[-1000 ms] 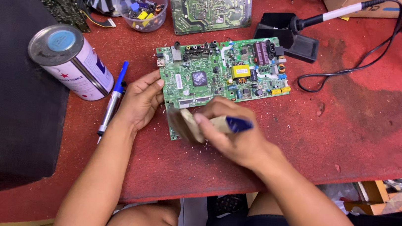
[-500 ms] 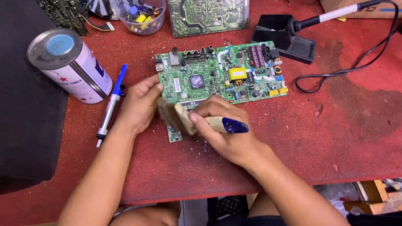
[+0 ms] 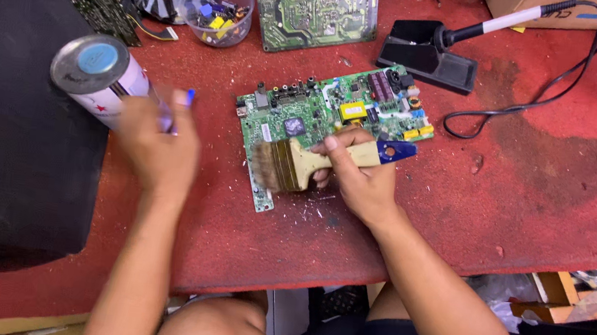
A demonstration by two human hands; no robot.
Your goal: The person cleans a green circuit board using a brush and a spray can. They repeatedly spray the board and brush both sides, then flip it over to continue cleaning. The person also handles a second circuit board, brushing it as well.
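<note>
A green circuit board (image 3: pixel 319 114) lies flat on the red table (image 3: pixel 532 192). My right hand (image 3: pixel 359 185) grips a flat paintbrush (image 3: pixel 291 165) by its wooden, blue-tipped handle. The brown bristles rest on the board's near-left corner. My left hand (image 3: pixel 160 149) is off the board and blurred. It hovers at the left, over a blue pen (image 3: pixel 189 95) and right beside a spray can (image 3: pixel 97 76) lying on its side. Whether it holds anything is unclear.
A large black box (image 3: pixel 11 159) fills the left side. At the back stand a clear cup of small parts (image 3: pixel 219 11), another circuit board (image 3: pixel 312 6), and a soldering iron (image 3: pixel 506 19) on its black stand (image 3: pixel 428 55), with its cord looping right. Debris flecks lie near the brush.
My left hand left the board's edge and swung left toward the pen and spray can. The right hand kept the brush, its bristles shifting down to the board's near-left corner.
</note>
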